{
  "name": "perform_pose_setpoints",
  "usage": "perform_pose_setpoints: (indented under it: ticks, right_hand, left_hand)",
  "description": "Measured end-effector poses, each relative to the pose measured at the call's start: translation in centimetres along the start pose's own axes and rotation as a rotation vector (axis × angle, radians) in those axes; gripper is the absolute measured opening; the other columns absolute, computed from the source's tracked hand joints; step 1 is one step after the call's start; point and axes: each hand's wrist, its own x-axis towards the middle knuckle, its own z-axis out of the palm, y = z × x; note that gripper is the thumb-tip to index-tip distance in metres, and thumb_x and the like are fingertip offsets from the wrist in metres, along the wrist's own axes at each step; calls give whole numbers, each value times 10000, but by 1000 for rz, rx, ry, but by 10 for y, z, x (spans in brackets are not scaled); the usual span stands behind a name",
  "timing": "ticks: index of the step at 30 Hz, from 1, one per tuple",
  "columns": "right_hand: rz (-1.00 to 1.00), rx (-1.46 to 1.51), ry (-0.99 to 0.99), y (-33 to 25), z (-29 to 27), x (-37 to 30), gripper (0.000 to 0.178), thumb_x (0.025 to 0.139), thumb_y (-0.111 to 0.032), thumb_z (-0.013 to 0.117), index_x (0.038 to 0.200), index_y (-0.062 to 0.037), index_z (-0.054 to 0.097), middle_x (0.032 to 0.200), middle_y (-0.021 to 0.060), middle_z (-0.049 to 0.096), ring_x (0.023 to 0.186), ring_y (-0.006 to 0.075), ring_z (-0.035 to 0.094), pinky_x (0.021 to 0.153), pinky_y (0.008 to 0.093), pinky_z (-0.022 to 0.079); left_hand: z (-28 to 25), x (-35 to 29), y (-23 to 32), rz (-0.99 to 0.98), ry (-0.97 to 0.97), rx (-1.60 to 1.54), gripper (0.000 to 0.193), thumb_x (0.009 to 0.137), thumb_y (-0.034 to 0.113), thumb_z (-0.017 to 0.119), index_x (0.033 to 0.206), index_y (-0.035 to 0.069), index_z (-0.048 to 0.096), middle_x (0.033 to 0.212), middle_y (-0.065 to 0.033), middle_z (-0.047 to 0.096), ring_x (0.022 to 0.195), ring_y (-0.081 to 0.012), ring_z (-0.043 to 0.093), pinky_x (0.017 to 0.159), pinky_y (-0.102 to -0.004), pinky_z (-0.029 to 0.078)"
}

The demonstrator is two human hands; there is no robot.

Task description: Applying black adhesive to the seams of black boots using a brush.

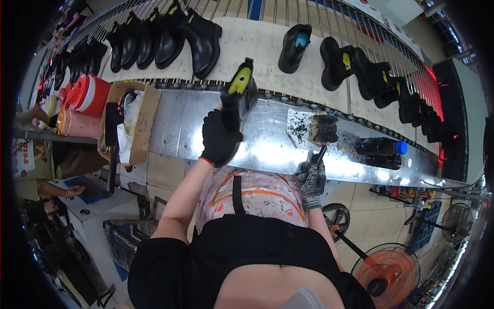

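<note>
My left hand (218, 136), in a black glove, is closed around a black ankle boot (249, 97) and holds it up over the metal ledge, beside the conveyor. The boot's opening faces up and shows a yellow-green patch inside. My right hand (313, 183), in a grey knitted glove, grips a thin dark stick-like tool (321, 153) at the ledge's near edge; its exact kind does not show. Just beyond that hand, a black-stained block (324, 128) lies beside a white sheet (297, 129) smeared with black.
Several black boots (202, 44) stand on the pale conveyor (247, 38) behind the metal ledge (175, 118). A dark bottle with a blue cap (381, 147) lies at right. A cardboard box (146, 121) and red jug (92, 95) sit left, near another person's hand (75, 191). An orange fan (386, 268) is lower right.
</note>
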Motion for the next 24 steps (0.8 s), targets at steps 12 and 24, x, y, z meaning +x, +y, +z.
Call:
perform_pose_setpoints:
  ticks: [12, 24]
  right_hand:
    - [-42, 42, 91, -45, 19, -41, 503, 935, -120, 418, 1415, -126, 268, 885, 89, 629, 492, 92, 544, 379, 216, 450]
    - [25, 217, 162, -42, 11, -32, 206, 922, -175, 528, 1108, -122, 458, 897, 119, 637, 526, 119, 551, 372, 226, 443]
  left_hand:
    - [24, 111, -16, 52, -386, -1118, 492, 936, 452, 409, 1158, 45, 575, 964, -85, 626, 879, -125, 576, 735, -233, 429]
    - [-15, 117, 17, 516, -738, -1469, 674, 982, 496, 161, 571, 68, 480, 610, -77, 503, 701, -195, 458, 873, -316, 330]
